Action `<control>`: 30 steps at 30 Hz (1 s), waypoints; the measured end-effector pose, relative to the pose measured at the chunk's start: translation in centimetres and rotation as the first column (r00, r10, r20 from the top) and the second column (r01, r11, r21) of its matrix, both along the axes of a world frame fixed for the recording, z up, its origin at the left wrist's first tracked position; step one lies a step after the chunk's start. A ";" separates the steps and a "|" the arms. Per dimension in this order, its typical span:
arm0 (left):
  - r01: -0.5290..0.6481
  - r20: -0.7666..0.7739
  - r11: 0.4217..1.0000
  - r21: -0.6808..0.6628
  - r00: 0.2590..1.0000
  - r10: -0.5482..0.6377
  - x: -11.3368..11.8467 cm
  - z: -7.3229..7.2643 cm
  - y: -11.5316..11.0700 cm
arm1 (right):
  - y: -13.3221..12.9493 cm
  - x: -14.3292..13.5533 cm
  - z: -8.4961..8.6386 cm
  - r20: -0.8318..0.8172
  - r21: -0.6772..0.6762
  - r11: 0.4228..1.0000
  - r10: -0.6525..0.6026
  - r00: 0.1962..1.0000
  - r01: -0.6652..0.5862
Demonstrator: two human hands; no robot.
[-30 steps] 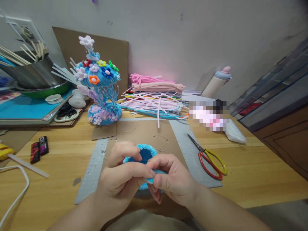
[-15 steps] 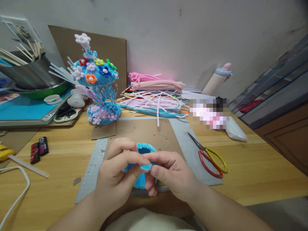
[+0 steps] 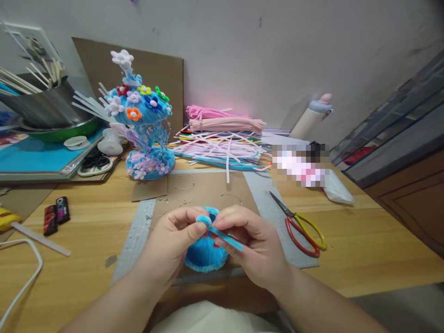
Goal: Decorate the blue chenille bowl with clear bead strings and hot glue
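Note:
Between my two hands is a blue pipe cleaner, curled into a small loop at its left end and with a straight tail running to the lower right. The fingers of my left hand pinch the curled end. My right hand grips the straight part near the curl. Just beneath, a round blue fuzzy piece with a hollow middle rests on the cardboard sheet; my hands partly cover it.
Scissors with red and yellow handles lie on the grey cutting mat. A blue flower-covered ornament stands behind left. Piled pipe cleaners lie along the wall. A glue gun and its cord are at far left.
The pipe cleaner's curled end has come up into view, with its tail now showing across my right fingers. Both hands have shifted, uncovering more of the round blue piece.

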State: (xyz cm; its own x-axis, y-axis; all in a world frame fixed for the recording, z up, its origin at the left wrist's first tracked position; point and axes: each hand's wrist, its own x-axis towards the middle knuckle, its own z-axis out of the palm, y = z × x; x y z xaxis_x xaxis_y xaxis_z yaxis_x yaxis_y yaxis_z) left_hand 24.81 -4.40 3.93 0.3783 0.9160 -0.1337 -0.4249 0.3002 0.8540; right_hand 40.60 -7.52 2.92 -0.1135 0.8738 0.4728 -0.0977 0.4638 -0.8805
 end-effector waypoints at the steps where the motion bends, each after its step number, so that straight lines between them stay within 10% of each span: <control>1: 0.028 0.033 0.999 -0.022 0.999 -0.027 0.1 0.1 -0.1 | 0.0 0.0 0.0 -0.014 0.000 1.000 0.023 1.000 -0.023; 8: 0.159 0.082 0.980 -0.117 0.985 -0.151 0.2 0.0 -0.5 | 0.2 0.4 0.0 0.078 0.262 0.964 -0.077 0.994 0.054; 25: 0.228 -0.130 0.968 -0.102 0.962 -0.240 -0.3 0.1 -0.4 | 0.8 0.0 -0.6 -0.125 -0.052 0.998 0.041 0.991 -0.048; 30: 0.225 -0.106 0.966 -0.123 0.965 -0.239 -0.1 0.3 -0.6 | 0.3 -0.2 -1.1 -0.002 0.192 0.973 -0.132 0.991 0.130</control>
